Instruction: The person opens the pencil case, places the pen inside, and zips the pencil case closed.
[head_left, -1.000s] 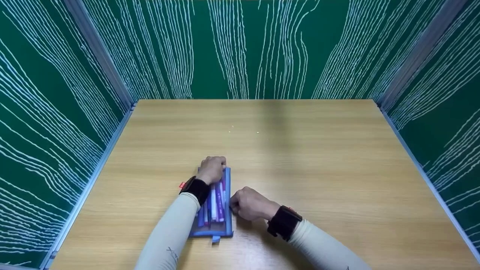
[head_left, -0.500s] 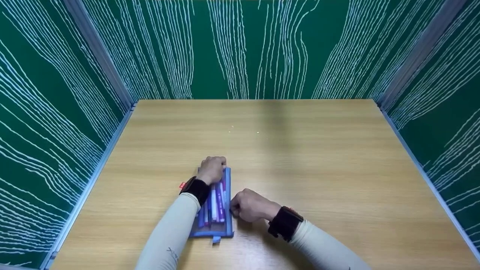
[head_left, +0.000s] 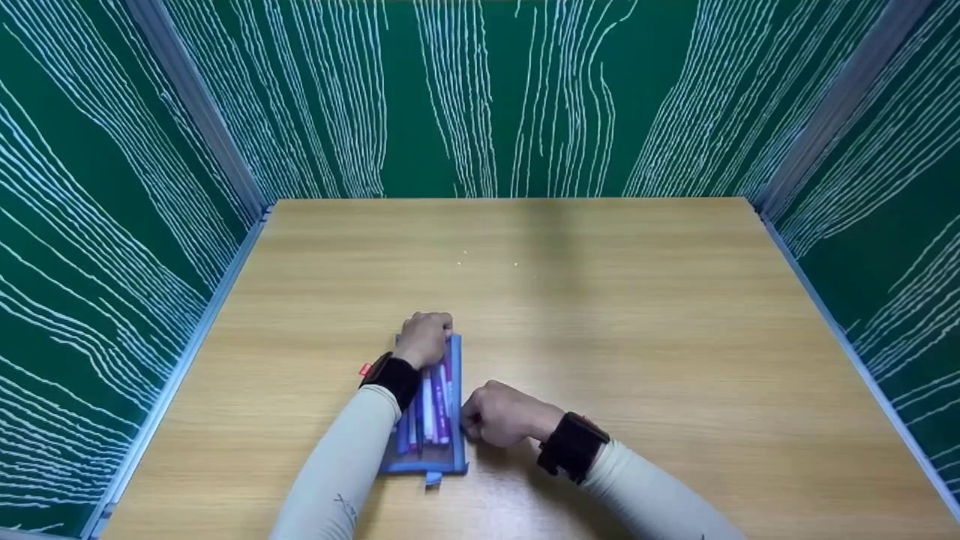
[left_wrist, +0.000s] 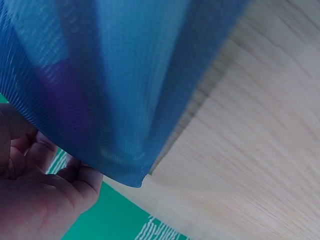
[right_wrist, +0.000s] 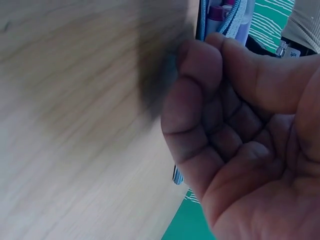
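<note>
A blue mesh pencil case [head_left: 457, 450] filled with several purple, white and blue pens [head_left: 439, 409] lies lengthwise, left of centre. My left hand [head_left: 424, 339] grips its far end; in the left wrist view, curled fingers [left_wrist: 82, 182] meet the edge of the mesh case [left_wrist: 125, 125]. At the case's right side, my right hand [head_left: 504, 412] has its fingers curled in. The right wrist view shows that thumb and index finger [right_wrist: 200, 62] pinching at the zipper edge [right_wrist: 235, 17], with the pinched part hidden between the fingertips. Pen caps [right_wrist: 216, 14] show past the zipper teeth there.
The case rests on a wooden table [head_left: 637, 315]. Green panels [head_left: 510, 97] with white wavy lines stand behind it and on both sides, with grey posts at the corners. Tiny pale specks lie on the table beyond the hands. A blue tab [head_left: 433, 478] sticks out at the near end.
My right hand has shifted very slightly toward me along the case's right edge. The left hand and the pencil case stay where they were.
</note>
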